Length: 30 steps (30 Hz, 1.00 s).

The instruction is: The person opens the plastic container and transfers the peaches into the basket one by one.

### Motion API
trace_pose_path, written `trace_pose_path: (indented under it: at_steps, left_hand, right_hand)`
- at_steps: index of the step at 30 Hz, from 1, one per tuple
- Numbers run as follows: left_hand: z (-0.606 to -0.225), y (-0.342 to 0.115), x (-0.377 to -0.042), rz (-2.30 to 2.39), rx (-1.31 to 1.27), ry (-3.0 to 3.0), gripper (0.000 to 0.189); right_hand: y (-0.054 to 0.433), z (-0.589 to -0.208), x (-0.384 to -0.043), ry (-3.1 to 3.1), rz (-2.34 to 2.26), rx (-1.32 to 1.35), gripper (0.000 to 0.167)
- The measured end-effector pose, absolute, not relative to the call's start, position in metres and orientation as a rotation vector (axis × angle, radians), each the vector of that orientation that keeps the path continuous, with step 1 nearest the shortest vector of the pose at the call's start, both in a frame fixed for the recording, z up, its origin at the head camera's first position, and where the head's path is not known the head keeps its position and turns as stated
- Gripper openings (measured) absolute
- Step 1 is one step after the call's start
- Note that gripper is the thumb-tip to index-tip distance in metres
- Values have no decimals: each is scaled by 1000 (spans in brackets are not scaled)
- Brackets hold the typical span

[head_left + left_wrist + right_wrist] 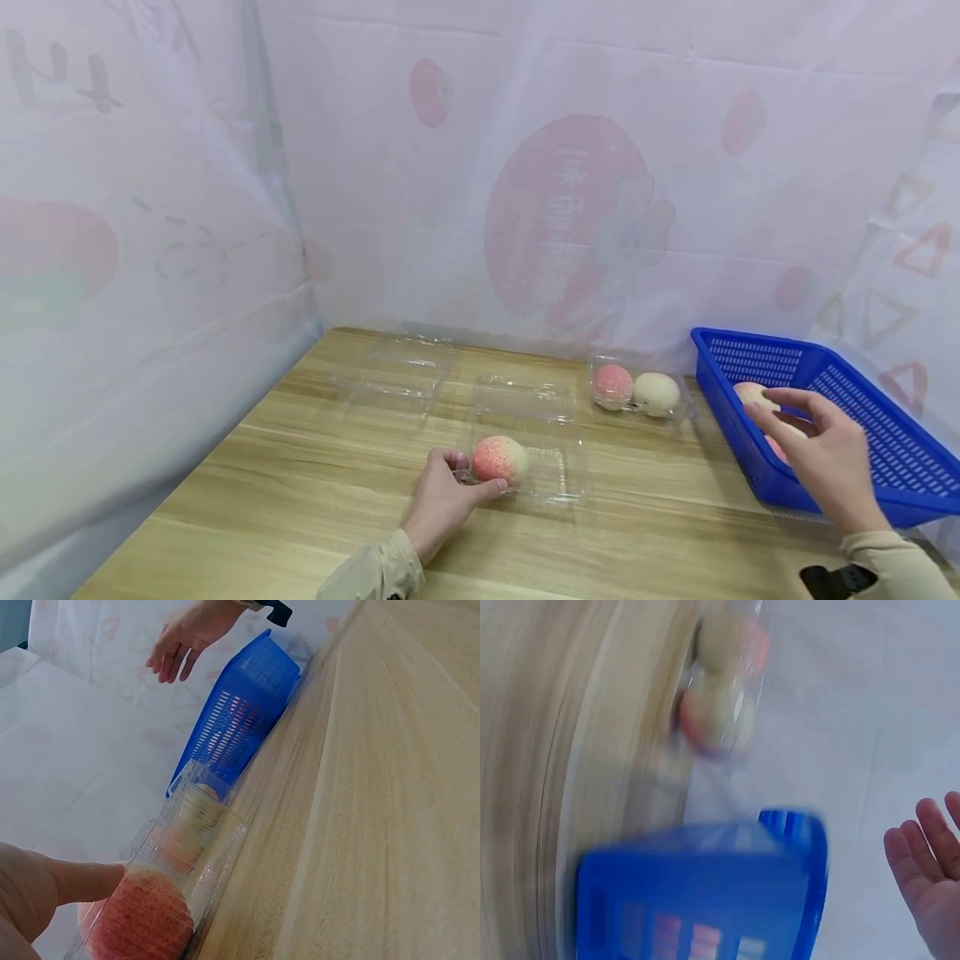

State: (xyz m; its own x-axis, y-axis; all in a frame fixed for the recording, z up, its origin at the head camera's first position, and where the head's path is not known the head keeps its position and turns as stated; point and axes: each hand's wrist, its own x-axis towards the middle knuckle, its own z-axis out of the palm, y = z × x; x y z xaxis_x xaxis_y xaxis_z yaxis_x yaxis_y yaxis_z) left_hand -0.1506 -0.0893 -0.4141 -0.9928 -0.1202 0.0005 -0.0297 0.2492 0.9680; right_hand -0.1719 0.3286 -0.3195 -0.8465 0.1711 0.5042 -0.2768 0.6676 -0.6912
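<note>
My left hand (444,502) holds the near left corner of an open clear plastic clamshell box (564,468), thumb along its front edge and fingers at its left side. One pink-and-cream peach (499,461) sits in the left half of that box, beside the thumb. In the left wrist view the thumb (88,883) presses by the box wall, close to the peach (142,919). My right hand (828,457) hovers over the left side of a blue basket (738,450), fingers loosely bent and holding nothing. Peaches (750,392) lie in the basket, partly hidden by this hand.
Another open clear box (397,377) lies at the back left of the wooden table (300,492). Beside the basket, a clear box (678,408) at the back contains a pink peach (612,387) and a cream one (657,394). Printed white sheeting (360,208) walls the table.
</note>
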Motion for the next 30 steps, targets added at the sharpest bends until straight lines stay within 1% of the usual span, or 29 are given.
trace_pose_path:
  at_steps: [6,15,18,23,26,30]
  left_hand:
    - [-415,-90,-151,-1866,142,-2436,72]
    - [-415,-90,-151,-1866,145,-2433,73]
    - [-415,-90,-151,-1865,144,-2438,74]
    - [-414,-90,-151,-1886,135,-2427,73]
    - [-414,-90,-152,-1891,136,-2421,73]
    - [-414,-91,-151,-1899,145,-2423,74]
  right_hand:
    - [277,-330,-172,-2339,1174,312,39]
    - [210,-338,-170,-2441,1293,592,45]
    - [193,-341,-170,-2450,1383,616,46]
    - [170,-350,-174,-2483,1560,545,50]
    - [156,-358,-179,-2512,1617,521,53]
    - [139,-371,-187,-2560,1648,514,53]
